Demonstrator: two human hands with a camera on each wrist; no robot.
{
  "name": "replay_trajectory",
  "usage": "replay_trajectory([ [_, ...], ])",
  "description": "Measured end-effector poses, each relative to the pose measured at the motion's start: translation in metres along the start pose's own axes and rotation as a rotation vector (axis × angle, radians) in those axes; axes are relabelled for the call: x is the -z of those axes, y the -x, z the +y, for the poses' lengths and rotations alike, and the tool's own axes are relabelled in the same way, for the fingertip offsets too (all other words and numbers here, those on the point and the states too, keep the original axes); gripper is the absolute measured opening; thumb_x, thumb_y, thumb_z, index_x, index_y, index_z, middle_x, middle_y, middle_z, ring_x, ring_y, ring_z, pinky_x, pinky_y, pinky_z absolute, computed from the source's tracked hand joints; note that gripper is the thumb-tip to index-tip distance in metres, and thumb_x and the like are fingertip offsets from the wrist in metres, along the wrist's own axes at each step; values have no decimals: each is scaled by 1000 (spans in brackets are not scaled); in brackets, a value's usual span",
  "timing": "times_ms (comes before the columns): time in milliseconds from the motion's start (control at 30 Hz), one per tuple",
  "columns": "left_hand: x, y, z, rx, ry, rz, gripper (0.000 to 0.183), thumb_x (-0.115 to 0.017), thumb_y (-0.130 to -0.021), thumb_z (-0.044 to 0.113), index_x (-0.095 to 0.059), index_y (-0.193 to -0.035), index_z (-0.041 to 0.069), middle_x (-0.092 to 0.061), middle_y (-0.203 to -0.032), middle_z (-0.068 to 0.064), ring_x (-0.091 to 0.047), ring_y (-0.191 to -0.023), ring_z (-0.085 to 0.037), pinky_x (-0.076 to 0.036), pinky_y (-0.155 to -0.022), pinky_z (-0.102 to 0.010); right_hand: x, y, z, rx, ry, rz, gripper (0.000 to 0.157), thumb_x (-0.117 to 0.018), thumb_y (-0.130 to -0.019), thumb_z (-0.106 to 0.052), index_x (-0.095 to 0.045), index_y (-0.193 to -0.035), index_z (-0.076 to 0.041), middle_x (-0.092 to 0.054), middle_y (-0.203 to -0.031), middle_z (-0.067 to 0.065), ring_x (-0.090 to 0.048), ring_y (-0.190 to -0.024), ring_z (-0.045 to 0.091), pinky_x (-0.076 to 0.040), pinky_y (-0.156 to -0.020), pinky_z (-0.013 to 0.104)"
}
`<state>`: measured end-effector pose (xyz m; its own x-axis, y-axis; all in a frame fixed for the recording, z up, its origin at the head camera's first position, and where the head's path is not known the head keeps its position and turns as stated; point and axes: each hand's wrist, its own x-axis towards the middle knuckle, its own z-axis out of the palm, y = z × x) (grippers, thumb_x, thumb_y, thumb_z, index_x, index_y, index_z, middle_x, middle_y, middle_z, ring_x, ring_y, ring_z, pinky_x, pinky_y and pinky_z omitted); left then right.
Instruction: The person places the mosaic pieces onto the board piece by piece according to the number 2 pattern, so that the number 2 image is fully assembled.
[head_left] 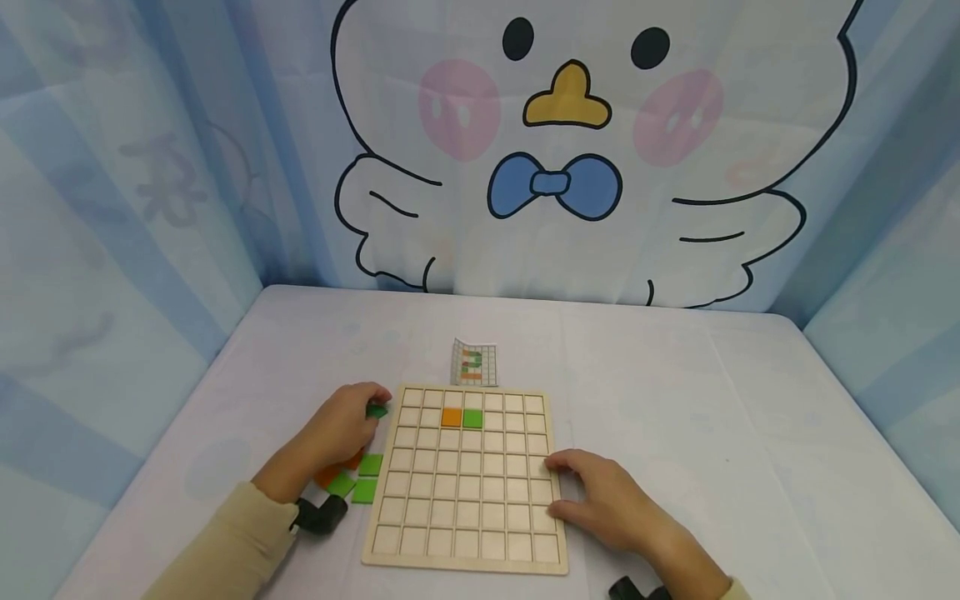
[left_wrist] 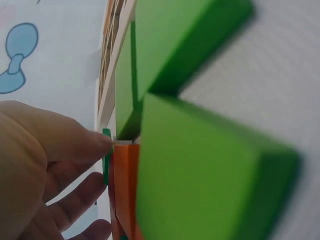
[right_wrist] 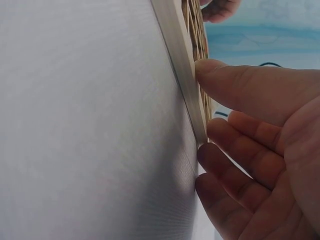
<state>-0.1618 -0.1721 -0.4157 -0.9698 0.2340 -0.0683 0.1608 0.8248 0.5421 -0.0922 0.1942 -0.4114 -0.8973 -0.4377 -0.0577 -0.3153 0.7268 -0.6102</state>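
Note:
In the head view my left hand (head_left: 347,427) is just off the upper left side of a wooden grid board (head_left: 465,567). Between thumb and fingers it pinches a dark green tile (head_left: 377,411), seen edge-on in the left wrist view. An orange square tile (head_left: 452,417) and a light green square tile (head_left: 472,418) sit side by side in the board's second row. My right hand (head_left: 603,498) rests at the board's right edge, thumb and fingers spread and loosely bent, thumb tip touching the wooden rim (right_wrist: 187,80) in the right wrist view.
Beside the board's left edge lie several loose tiles, light green ones (head_left: 364,490) and orange ones (head_left: 327,476), partly under my left hand. A small folded card (head_left: 475,365) with a coloured grid pattern stands behind the board. A curtain with a cartoon print (head_left: 555,250) hangs behind the white table (head_left: 712,400).

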Motion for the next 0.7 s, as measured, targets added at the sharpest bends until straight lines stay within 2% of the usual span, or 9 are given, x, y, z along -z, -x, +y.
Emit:
replay_trajectory([
  [133, 1, 1, -2, 30, -29, 31, 35, -68, -92, 8, -61, -124, -4, -63, -120, -17, -60, -110, -32, -49, -95, -50, -1, 0, 0, -5, 1, 1, 47, -78, -87, -27, -63, -127, -8, -64, -127, 0, -58, -122, 26, -44, -102, 51],
  [233, 3, 3, -4, 40, -49, 48, 35, -70, -92, 11, -62, -123, -4, -63, -119, -18, -59, -107, -32, -49, -95, -50, -1, -1, -1, -11, 6, 3, 46, -78, -87, -27, -63, -126, -8, -64, -126, 0, -59, -121, 25, -44, -101, 50],
  [700, 2, 5, -7, -8, -38, 52, 28, -68, -94, 8, -64, -119, -4, -65, -115, -17, -61, -104, -31, -50, -91, -49, -2, -1, -1, -12, 20, 7, 46, -78, -86, -25, -63, -126, -8, -64, -126, 0, -59, -120, 25, -45, -101, 49],
])
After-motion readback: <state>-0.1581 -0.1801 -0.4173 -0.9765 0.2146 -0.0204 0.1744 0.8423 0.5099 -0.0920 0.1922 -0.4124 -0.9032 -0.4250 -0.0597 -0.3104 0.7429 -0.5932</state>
